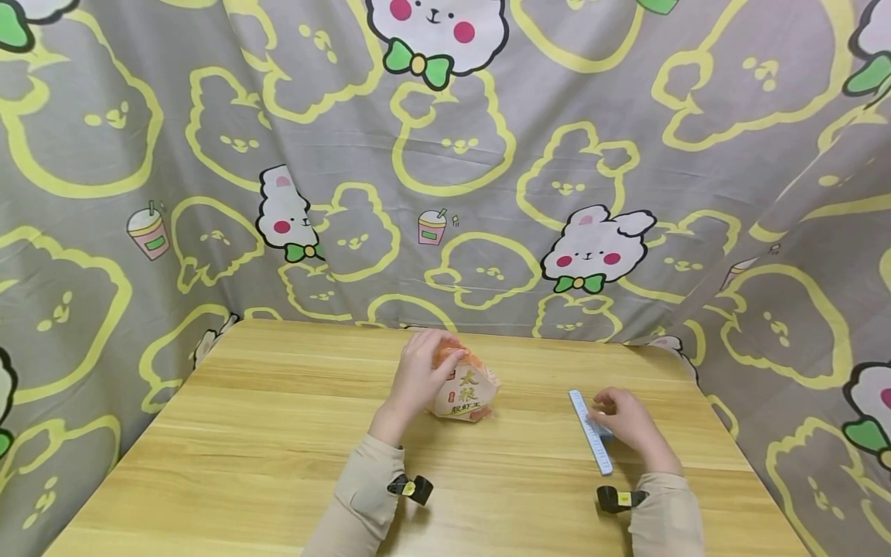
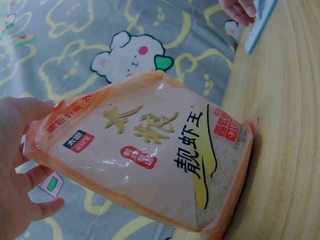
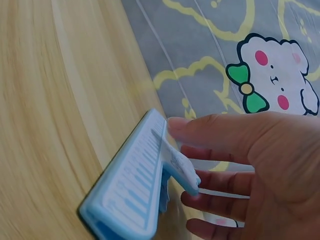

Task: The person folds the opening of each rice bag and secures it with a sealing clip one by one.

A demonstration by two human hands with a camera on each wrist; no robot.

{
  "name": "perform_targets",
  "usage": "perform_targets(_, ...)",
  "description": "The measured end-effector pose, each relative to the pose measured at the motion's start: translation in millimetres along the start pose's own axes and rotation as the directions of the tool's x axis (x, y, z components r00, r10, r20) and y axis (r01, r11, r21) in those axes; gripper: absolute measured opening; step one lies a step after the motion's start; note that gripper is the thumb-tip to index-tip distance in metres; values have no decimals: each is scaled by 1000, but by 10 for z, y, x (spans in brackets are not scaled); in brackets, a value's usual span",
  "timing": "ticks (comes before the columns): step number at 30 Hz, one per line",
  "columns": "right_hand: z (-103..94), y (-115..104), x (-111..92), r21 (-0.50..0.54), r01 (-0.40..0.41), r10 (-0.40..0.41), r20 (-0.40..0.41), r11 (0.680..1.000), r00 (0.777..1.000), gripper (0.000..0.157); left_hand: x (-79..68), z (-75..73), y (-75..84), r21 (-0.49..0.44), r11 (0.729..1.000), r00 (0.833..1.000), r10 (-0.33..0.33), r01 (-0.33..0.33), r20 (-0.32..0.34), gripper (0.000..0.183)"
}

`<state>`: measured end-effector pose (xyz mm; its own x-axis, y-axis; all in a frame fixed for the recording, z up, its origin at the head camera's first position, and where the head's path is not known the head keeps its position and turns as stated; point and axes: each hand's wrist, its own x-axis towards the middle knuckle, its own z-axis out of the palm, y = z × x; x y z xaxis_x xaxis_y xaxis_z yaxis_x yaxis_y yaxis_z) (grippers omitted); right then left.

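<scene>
A bag of rice (image 1: 465,393) stands on the table, cream and orange with gold and black lettering. My left hand (image 1: 422,370) grips its top edge; in the left wrist view the thumb lies over the upper corner of the bag (image 2: 145,145), and other fingers show below it. Farther right lies a long light-blue bag clip (image 1: 588,433) with a striped face and a short lever. Beside it is my right hand (image 1: 622,418), fingers loosely bent around the lever side of the clip (image 3: 132,180). Whether the thumb touches the clip, I cannot tell.
A wooden table (image 1: 278,433) spreads under both hands. Behind it and along its sides hangs a grey curtain (image 1: 480,155) with cartoon bears and rabbits. Black wrist cameras are strapped to the left sleeve (image 1: 369,480) and the right sleeve (image 1: 666,510).
</scene>
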<state>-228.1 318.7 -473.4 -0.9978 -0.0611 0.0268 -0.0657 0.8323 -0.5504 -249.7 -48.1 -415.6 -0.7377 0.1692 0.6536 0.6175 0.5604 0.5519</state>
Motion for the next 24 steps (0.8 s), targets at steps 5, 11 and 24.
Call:
perform_targets(5, -11, 27, -16, -8, -19, 19, 36, 1000, 999, 35, 1, 3, 4, -2, 1000, 1000, 4, -4, 2, 19)
perform_targets(11, -19, 42, -30, -20, -44, 45, 47, 999, 998, 36, 0, 2, 14, -15, 1000, 1000, -8, 9, 13, 19)
perform_targets(24, -17, 22, -43, -43, -101, 103, 51, 994, 993, 29, 3, 5, -11, -27, 999, 1000, -22, 22, 14, 17)
